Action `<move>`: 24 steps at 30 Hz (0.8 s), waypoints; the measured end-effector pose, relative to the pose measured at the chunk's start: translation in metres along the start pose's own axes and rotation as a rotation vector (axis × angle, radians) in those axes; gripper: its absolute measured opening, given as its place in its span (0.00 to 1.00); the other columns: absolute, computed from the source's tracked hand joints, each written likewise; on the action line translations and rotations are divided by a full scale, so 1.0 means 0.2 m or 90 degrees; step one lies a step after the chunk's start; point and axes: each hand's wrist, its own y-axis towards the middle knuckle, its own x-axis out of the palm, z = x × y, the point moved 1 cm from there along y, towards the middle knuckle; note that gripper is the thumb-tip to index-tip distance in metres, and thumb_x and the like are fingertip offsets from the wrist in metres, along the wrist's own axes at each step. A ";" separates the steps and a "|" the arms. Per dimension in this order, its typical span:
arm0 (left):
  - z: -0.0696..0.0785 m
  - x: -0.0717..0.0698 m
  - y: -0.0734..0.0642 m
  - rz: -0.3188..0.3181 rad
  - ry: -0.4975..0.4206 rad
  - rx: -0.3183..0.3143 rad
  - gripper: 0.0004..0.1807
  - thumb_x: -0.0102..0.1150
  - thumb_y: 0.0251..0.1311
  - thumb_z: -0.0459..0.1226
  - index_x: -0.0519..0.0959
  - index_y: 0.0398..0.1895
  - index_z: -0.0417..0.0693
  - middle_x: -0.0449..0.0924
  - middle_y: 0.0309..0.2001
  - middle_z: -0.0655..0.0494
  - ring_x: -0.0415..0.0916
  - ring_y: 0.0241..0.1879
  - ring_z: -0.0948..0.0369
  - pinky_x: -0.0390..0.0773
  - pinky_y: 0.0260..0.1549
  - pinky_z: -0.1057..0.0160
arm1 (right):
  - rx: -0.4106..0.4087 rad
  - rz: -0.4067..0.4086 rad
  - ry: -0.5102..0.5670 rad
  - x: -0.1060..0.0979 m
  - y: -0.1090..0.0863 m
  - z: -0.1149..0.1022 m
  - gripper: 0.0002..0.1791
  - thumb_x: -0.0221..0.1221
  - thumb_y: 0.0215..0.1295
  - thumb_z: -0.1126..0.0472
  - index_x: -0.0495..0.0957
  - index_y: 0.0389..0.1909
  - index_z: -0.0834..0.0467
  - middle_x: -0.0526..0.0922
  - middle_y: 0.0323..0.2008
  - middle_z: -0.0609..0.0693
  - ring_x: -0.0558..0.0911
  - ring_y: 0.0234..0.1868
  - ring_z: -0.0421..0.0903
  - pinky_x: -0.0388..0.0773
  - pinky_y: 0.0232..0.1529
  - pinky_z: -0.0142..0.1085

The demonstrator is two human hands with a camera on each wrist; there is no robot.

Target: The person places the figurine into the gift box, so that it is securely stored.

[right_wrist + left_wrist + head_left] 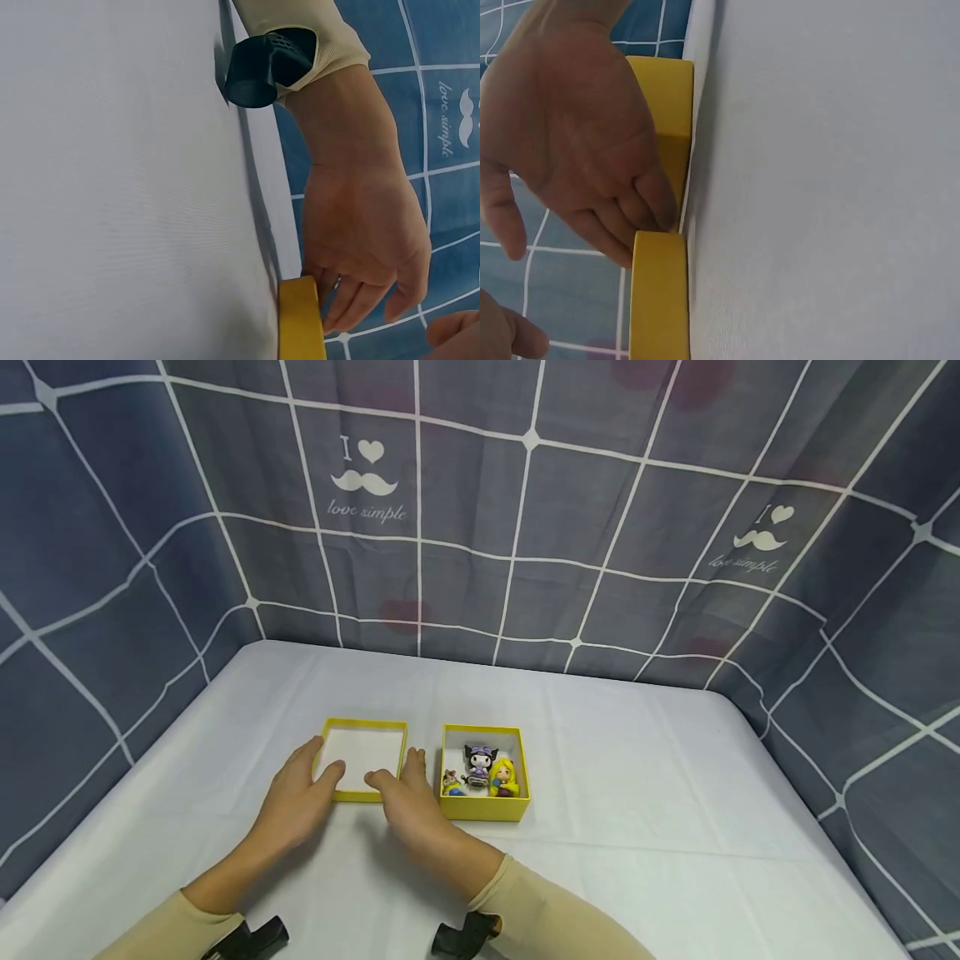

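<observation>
A shallow yellow box lid lies with its white inside up. Beside its left wall is my left hand, fingers straight along the outer side and thumb held over the inside. At the opposite wall, my right hand has its straight fingers between the lid and the yellow box, as the left wrist view also shows. Neither hand curls round the lid. Inside the box are a black-and-purple figurine, a yellow-haired figurine and a small brown-headed figurine.
Everything lies on a white-covered table with rounded far corners. A dark grid-patterned curtain encloses the back and both sides. Black wrist cameras sit at the cuffs.
</observation>
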 end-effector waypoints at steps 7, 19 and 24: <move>0.01 0.02 0.00 0.022 0.005 -0.003 0.36 0.45 0.71 0.43 0.53 0.68 0.20 0.54 0.67 0.23 0.51 0.68 0.33 0.56 0.65 0.33 | 0.024 -0.016 0.028 0.00 0.00 0.01 0.51 0.58 0.59 0.46 0.44 0.77 0.61 0.44 0.76 0.55 0.44 0.75 0.55 0.45 0.73 0.57; 0.12 -0.06 0.01 0.107 -0.072 0.003 0.32 0.43 0.71 0.41 0.56 0.71 0.28 0.61 0.65 0.30 0.61 0.64 0.39 0.65 0.61 0.39 | -0.098 -0.025 0.079 -0.07 0.01 -0.11 0.38 0.57 0.62 0.54 0.58 0.72 0.62 0.66 0.68 0.54 0.63 0.69 0.52 0.58 0.71 0.50; 0.23 -0.08 0.04 0.170 -0.142 0.046 0.30 0.46 0.68 0.36 0.59 0.70 0.29 0.64 0.61 0.34 0.66 0.60 0.44 0.71 0.58 0.47 | -0.168 -0.043 0.122 -0.15 0.00 -0.20 0.35 0.55 0.64 0.60 0.57 0.71 0.63 0.64 0.69 0.54 0.62 0.70 0.47 0.57 0.72 0.44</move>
